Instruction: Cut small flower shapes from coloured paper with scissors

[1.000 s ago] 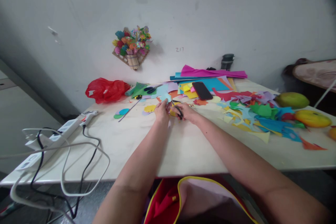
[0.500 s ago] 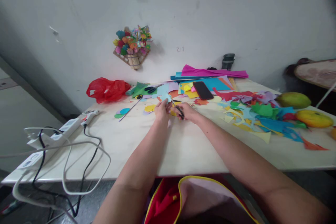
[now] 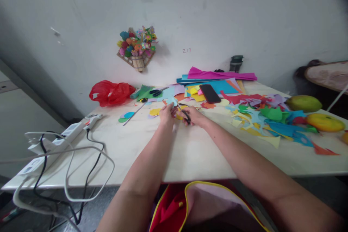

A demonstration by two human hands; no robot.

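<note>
My left hand (image 3: 167,114) pinches a small light blue piece of paper (image 3: 172,100) over the middle of the white table (image 3: 152,148). Beside it, my right hand (image 3: 193,115) grips black-handled scissors (image 3: 184,112) whose blades point up-left into that paper. Both hands are close together, fingers curled. A yellow paper scrap (image 3: 155,111) lies just left of my left hand.
Coloured paper sheets (image 3: 217,79) and a black phone (image 3: 209,93) lie behind the hands; cut scraps (image 3: 269,119) and mangoes (image 3: 323,122) spread to the right. A red plastic bag (image 3: 110,92), second scissors (image 3: 156,92) and a power strip with cables (image 3: 54,145) are left.
Hardly anything has moved; the scissors and my right hand shifted slightly against the paper, and the view drifted a little.
</note>
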